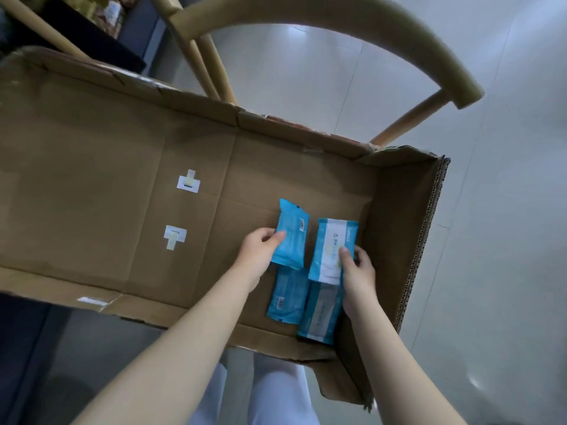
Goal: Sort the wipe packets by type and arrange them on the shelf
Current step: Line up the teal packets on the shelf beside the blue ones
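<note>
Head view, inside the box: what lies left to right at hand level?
White taped tab, left hand, blue barcode-side wipe packet, blue white-banded wipe packet, right hand, corrugated cardboard box wall.

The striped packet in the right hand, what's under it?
Under the held packet lies another striped packet, top end covered, on the cardboard box.

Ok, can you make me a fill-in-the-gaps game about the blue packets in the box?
1. The left hand grips a barcode packet; the right hand grips a striped packet, whose wide stripe is ____.
2. All together, the cardboard box holds ____ packets.
3. Behind the box, the curved wooden thing is part of a ____.
Missing words: white; four; chair.
</note>
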